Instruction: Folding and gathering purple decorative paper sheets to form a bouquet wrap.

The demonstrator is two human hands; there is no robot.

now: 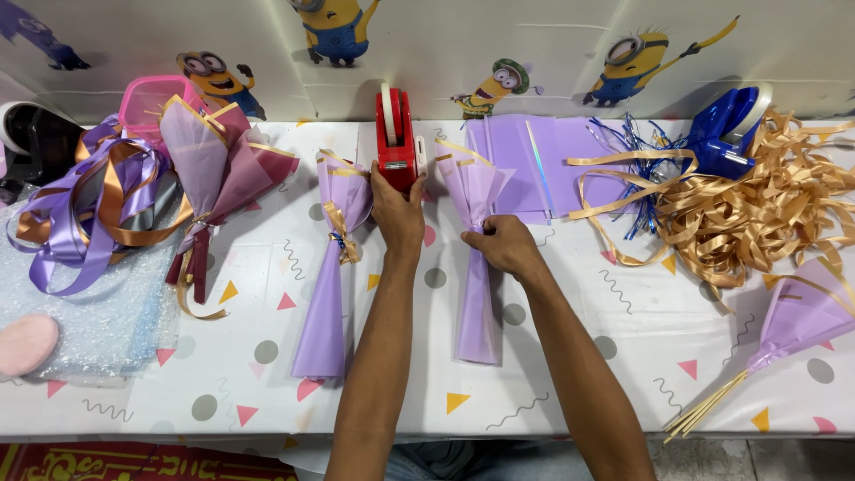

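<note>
Two bare forearms are seen rising from the near edge of the worktop [552, 356], which is covered by a white cloth printed with grey dots and coloured triangles. The left hand [397, 210] is closed over the near end of a red tape dispenser [396, 138] standing toward the far edge, near the middle; its fingers are wrapped around the body. The right hand [506, 244] is pinched on the gathered waist of a lilac paper cone wrap [476, 267], which lies lengthwise just right of the dispenser, its flared, gold-edged mouth turned toward the far edge.

Just left of the left hand a second lilac cone wrap [331, 267] is laid, tied at the waist with gold ribbon. Farther left a bundle of mauve and maroon wraps [218, 169] is seen, with a heap of purple and gold ribbon [85, 209] beside it at the left edge, over a sheet of bubble wrap [98, 321]. A pink box [147, 102] stands behind them.

Flat lilac sheets [525, 160] are stacked at the far edge right of the dispenser. A tangle of gold ribbon [757, 214] fills the far right corner, with a blue tape dispenser [726, 134] behind it. Near the right edge a third lilac wrap on thin wooden sticks [784, 330] is laid.
</note>
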